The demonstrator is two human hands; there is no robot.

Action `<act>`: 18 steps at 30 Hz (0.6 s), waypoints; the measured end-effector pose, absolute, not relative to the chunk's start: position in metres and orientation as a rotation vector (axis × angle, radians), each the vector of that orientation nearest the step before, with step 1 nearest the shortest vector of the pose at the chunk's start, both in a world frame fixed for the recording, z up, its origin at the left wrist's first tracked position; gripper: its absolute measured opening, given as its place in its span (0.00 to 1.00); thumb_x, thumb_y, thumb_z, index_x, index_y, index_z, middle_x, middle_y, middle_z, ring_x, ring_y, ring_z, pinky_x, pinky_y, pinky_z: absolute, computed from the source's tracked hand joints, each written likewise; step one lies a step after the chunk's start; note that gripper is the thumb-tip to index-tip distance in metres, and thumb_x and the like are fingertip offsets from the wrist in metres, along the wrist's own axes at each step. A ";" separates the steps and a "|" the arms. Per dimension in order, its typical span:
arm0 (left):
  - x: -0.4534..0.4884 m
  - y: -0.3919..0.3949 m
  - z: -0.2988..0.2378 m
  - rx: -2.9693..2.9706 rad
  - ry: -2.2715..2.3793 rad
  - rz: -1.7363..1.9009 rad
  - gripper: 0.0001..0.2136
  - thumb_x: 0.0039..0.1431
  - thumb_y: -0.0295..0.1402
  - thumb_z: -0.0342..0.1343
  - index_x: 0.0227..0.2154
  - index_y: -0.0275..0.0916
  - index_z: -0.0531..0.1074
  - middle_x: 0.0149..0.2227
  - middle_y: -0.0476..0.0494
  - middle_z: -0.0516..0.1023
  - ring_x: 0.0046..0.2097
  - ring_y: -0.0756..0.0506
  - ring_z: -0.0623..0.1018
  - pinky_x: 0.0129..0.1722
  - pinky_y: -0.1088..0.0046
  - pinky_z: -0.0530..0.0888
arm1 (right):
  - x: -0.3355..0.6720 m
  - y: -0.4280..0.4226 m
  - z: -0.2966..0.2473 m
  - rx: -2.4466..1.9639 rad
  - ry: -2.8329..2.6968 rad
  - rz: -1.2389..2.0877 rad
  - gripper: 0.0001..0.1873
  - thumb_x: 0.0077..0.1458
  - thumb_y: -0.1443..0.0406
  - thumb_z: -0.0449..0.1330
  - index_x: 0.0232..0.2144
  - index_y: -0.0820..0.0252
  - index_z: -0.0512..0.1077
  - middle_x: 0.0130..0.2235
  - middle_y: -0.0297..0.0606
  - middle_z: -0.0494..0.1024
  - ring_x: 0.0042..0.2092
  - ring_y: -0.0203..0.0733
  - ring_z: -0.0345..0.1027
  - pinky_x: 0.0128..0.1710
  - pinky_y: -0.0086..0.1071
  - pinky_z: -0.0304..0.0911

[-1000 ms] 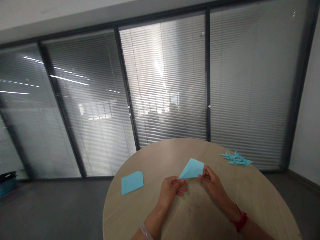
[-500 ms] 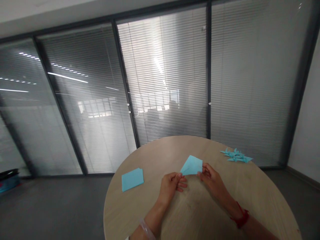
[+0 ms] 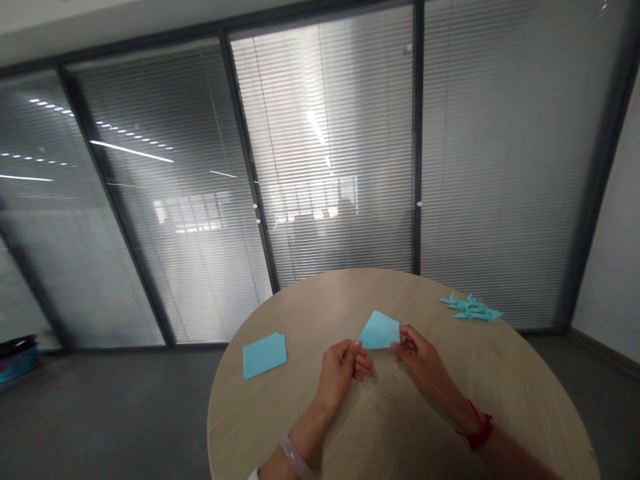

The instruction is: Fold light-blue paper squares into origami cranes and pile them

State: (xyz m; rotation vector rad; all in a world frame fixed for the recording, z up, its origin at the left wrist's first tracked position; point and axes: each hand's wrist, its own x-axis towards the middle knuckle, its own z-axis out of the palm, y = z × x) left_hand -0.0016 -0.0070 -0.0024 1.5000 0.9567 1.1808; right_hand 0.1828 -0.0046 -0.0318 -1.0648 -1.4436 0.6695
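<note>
A light blue folded paper [image 3: 379,330] hangs just above the round wooden table [image 3: 400,427], held between both hands. My left hand [image 3: 343,370] pinches its lower left corner with thumb and fingers closed. My right hand [image 3: 417,357] pinches its lower right edge, fingers curled; a red cord sits on that wrist. The paper looks like a small square or diamond with its flat face toward me.
A stack of flat blue paper sheets [image 3: 265,355] lies on the table's left side. Several folded blue paper figures [image 3: 471,308] lie at the far right edge. Glass partitions with closed blinds [image 3: 330,167] stand behind the table, with grey floor around it.
The paper went from a wider kite-like shape to a smaller, squarer one. Both hands drew slightly closer together; the view shifted a little.
</note>
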 end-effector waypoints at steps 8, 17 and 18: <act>0.001 -0.004 -0.008 1.481 0.944 1.186 0.26 0.52 0.56 0.49 0.28 0.31 0.71 0.20 0.43 0.75 0.20 0.47 0.76 0.17 0.77 0.67 | 0.184 -0.004 -0.033 -1.080 -1.455 0.689 0.10 0.51 0.57 0.56 0.31 0.57 0.65 0.25 0.30 0.67 0.27 0.38 0.64 0.29 0.29 0.60; 0.002 -0.002 -0.014 1.512 0.958 1.162 0.27 0.54 0.56 0.46 0.31 0.31 0.71 0.24 0.40 0.77 0.21 0.46 0.77 0.17 0.75 0.69 | 0.180 -0.011 -0.023 -1.091 -1.440 0.657 0.11 0.50 0.56 0.56 0.25 0.56 0.62 0.22 0.29 0.66 0.26 0.38 0.63 0.27 0.29 0.59; 0.002 -0.002 -0.015 1.515 0.957 1.161 0.27 0.54 0.56 0.46 0.31 0.31 0.71 0.25 0.40 0.77 0.21 0.46 0.77 0.17 0.75 0.69 | 0.180 -0.011 -0.023 -1.094 -1.438 0.652 0.11 0.50 0.56 0.56 0.25 0.55 0.61 0.22 0.29 0.66 0.25 0.38 0.63 0.27 0.28 0.59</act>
